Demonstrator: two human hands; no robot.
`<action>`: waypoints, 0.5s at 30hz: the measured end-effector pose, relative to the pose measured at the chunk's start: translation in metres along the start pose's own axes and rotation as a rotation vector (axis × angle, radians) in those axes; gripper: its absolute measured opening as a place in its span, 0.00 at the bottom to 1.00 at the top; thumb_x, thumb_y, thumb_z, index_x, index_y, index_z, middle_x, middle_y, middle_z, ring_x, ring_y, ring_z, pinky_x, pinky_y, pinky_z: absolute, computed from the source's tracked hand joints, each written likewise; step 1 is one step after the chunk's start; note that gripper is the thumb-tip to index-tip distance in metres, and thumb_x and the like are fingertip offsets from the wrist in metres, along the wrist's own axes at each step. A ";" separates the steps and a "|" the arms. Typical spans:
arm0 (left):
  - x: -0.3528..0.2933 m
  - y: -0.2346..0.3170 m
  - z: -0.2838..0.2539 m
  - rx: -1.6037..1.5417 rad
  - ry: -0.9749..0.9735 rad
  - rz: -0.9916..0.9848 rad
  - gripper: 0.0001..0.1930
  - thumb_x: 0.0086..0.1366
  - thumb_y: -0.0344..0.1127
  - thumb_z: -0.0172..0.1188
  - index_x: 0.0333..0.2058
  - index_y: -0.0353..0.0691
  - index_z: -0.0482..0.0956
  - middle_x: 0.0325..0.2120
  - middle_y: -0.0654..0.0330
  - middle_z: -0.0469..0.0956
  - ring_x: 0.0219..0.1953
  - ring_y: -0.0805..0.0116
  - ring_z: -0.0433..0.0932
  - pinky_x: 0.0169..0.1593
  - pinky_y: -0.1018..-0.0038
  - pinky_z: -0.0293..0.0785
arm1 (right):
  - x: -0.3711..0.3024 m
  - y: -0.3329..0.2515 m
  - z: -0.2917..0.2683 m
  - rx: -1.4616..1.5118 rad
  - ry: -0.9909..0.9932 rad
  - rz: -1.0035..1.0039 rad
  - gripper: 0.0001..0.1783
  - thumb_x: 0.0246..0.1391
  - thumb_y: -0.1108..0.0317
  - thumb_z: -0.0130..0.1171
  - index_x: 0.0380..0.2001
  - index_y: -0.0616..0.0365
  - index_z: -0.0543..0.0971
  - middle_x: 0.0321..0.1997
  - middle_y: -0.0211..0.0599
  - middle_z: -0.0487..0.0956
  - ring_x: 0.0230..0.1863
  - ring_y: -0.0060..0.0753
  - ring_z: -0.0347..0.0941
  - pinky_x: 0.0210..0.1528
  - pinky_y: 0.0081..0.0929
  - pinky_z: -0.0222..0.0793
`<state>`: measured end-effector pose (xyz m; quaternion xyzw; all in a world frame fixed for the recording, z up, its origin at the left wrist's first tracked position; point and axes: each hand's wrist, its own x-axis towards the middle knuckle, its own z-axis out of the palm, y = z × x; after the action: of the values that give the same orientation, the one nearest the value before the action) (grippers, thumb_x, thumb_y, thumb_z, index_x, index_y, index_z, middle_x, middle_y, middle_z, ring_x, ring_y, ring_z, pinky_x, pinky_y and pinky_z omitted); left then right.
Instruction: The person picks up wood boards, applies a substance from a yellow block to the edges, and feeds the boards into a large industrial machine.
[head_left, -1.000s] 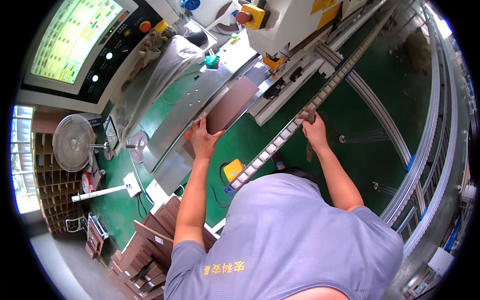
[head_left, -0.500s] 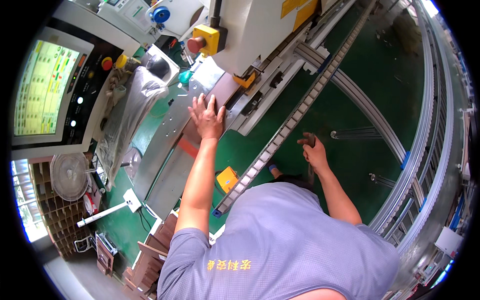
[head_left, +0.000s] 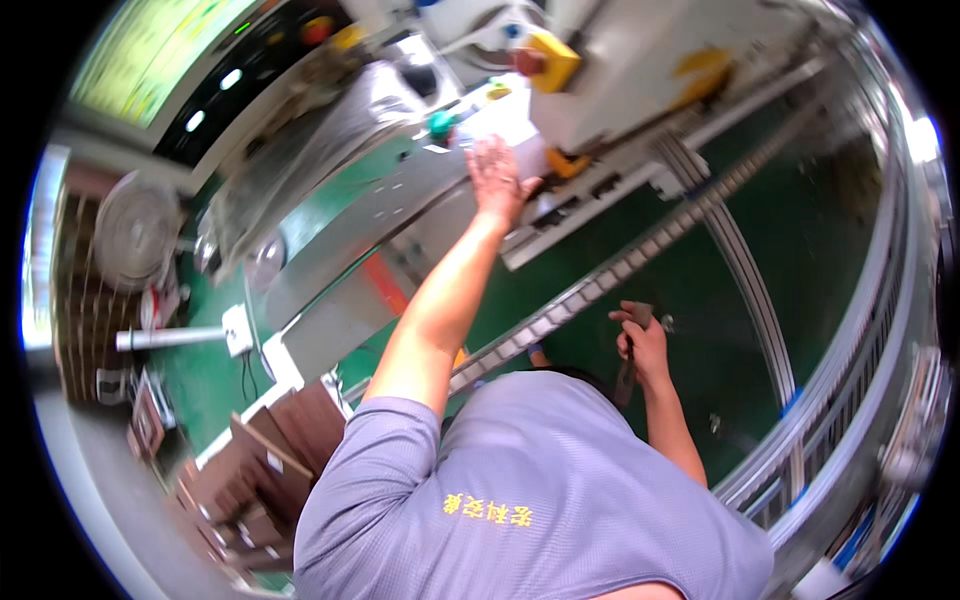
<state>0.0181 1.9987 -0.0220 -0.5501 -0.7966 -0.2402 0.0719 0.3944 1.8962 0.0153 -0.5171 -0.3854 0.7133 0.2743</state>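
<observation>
My left arm stretches forward, and my left hand (head_left: 497,183) lies open, fingers extended, at the machine's metal work table (head_left: 345,225). It is close to an orange-yellow guard piece (head_left: 567,163) under the machine's white housing (head_left: 625,85). Motion blur hides what surface the palm touches. Held low on the right is a narrow brown strip (head_left: 626,378), wood-like in look, with my right hand (head_left: 645,342) closed around its upper part. My body hides the strip's lower end. An orange-red strip (head_left: 383,283) lies across the table beneath my left forearm.
A segmented rail (head_left: 590,290) runs diagonally between my hands. Brown boards (head_left: 270,440) are stacked at lower left. A control screen (head_left: 150,60) stands at upper left, and a yellow box with a red button (head_left: 547,62) hangs ahead. A curved metal conveyor (head_left: 850,370) borders the right.
The view has swung, so the machine and screen sit higher and further right. My left hand reaches further forward along the table. My right hand still grips the brown strip.
</observation>
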 end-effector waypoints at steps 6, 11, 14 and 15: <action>-0.113 -0.110 -0.126 -0.007 0.150 -0.224 0.40 0.59 0.41 0.67 0.70 0.39 0.64 0.69 0.42 0.61 0.73 0.43 0.57 0.76 0.48 0.50 | -0.010 0.028 0.032 0.237 -0.116 0.065 0.26 0.66 0.66 0.53 0.64 0.64 0.70 0.52 0.45 0.81 0.25 0.18 0.65 0.25 0.20 0.62; -0.366 -0.252 -0.261 0.318 0.543 -0.755 0.34 0.61 0.41 0.66 0.65 0.37 0.70 0.61 0.42 0.71 0.68 0.41 0.65 0.69 0.47 0.60 | -0.046 0.020 0.113 -0.023 -0.384 0.289 0.24 0.69 0.62 0.50 0.63 0.64 0.70 0.40 0.42 0.82 0.27 0.24 0.72 0.27 0.25 0.68; -0.525 -0.274 -0.327 0.837 0.197 -1.392 0.46 0.61 0.58 0.68 0.69 0.35 0.61 0.69 0.40 0.61 0.72 0.39 0.58 0.74 0.46 0.52 | -0.040 0.027 0.152 -0.118 -0.533 0.367 0.23 0.68 0.66 0.51 0.63 0.61 0.69 0.34 0.41 0.80 0.24 0.27 0.72 0.25 0.25 0.69; -0.561 -0.283 -0.336 0.794 0.203 -1.562 0.48 0.60 0.58 0.70 0.69 0.36 0.60 0.69 0.40 0.61 0.71 0.39 0.58 0.73 0.45 0.52 | -0.042 0.022 0.171 -0.160 -0.538 0.376 0.23 0.68 0.65 0.51 0.63 0.62 0.69 0.32 0.42 0.80 0.23 0.27 0.72 0.24 0.25 0.68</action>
<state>-0.0739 1.2920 -0.0265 0.2410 -0.9595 0.0260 0.1433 0.2459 1.8052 0.0473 -0.3921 -0.3968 0.8298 -0.0152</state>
